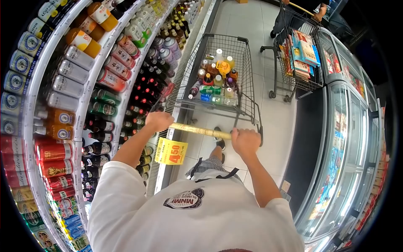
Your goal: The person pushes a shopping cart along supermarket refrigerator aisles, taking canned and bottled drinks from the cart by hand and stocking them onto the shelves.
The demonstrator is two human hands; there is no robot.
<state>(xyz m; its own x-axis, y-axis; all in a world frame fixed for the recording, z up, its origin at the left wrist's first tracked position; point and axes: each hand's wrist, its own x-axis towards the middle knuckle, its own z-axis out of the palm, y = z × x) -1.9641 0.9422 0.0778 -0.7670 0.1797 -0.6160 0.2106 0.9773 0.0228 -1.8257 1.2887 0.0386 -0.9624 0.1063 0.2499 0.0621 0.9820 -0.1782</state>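
Grey wire shopping cart (248, 71) in the aisle, directly ahead of the person, its basket projecting away from the body; the long axis runs near to far, veering slightly right. The yellow cylindrical handle (200, 130) lies crosswise at the near end, its right end a little nearer the wearer. Left hand (160, 121) and right hand (246, 140): each curled round one end of the handle—a wide spacing that presumably evens the steering; the undersides of the fingers are hidden. Assorted plastic and glass bottles (216, 82) cluster in the basket, many upright, probably for mutual support. Left, near the left hand: a yellow rectangular price sign (171, 152) reading 4.50, beside white-edged drink shelves (31, 109). Right: a glass-doored freezer (354, 109). Far right: a second dark wire cart (305, 84) carrying colourful packets (305, 48)—another person's hand (320, 14) at its handle.
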